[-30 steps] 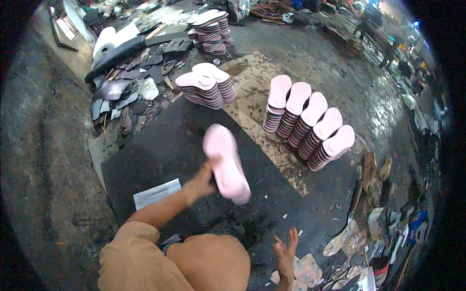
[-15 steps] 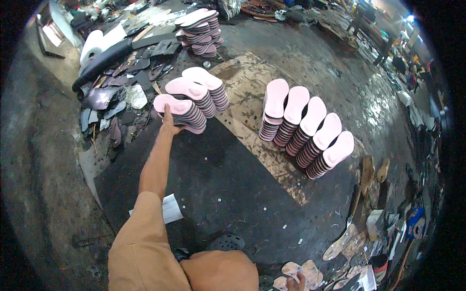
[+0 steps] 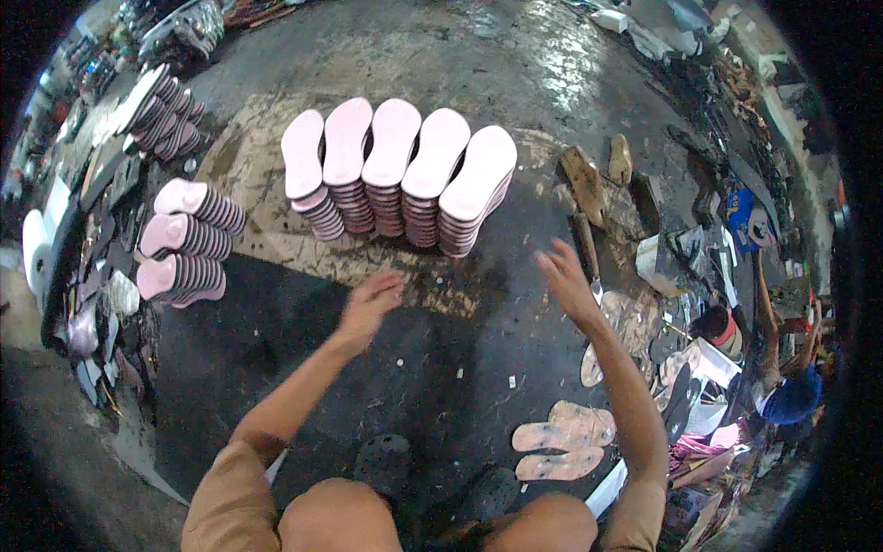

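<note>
Several tall stacks of pink-topped shoe insoles stand side by side on the floor in front of me, their layered dark and pink edges facing me. Just short of the stacks' near side, my left hand is held in the air, its fingers stretched out and nothing in them. To the right of the rightmost insole stack, my right hand is raised with fingers apart, touching nothing. Three more insole stacks, leaning over, are at the left on the edge of a black mat.
Foot-shaped templates lie by my right forearm. Wooden shoe forms and a hammer-like tool are farther right. Scraps pile up at the left, with another insole pile behind. A person in a blue cap works at far right.
My left hand has let go of the left insole stack and moved right. My right hand has risen from the templates toward the row of stacks. The view has turned right.
</note>
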The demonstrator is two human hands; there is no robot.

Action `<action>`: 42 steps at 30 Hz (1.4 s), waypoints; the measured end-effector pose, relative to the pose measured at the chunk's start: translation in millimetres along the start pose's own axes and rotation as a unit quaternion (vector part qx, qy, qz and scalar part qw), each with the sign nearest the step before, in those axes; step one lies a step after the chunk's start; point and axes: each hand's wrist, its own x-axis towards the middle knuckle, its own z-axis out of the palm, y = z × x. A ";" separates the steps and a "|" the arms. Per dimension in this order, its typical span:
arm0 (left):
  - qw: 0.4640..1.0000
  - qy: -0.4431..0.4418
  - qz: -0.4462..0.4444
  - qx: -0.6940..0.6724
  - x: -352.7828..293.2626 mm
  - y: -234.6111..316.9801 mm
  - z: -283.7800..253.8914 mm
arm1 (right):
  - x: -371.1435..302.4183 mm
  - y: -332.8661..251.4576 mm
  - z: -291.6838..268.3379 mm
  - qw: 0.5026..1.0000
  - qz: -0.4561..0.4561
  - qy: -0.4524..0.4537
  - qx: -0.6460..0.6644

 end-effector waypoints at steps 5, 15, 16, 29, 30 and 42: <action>0.991 0.106 -0.043 0.074 98.0 -37.2 98.4 | 138.1 -84.0 110.9 0.969 -0.010 0.092 0.227; 0.947 -0.082 -0.104 -0.294 73.7 -16.3 143.1 | 100.7 -19.7 48.8 0.906 0.077 -0.148 0.389; 0.940 -0.132 -0.112 -0.295 57.3 -13.4 162.2 | 93.5 9.2 30.3 0.884 0.060 -0.246 0.393; 0.827 -0.190 0.064 0.526 -100.5 10.7 109.0 | -235.9 127.5 154.9 0.976 -0.095 0.165 0.107; 0.794 -0.191 0.098 0.569 -97.1 5.8 114.1 | -234.5 138.8 171.9 0.975 -0.083 0.166 0.121; 0.630 -0.027 0.234 0.740 -128.7 -34.4 161.4 | -268.0 240.3 -22.6 0.837 -0.062 0.430 -0.333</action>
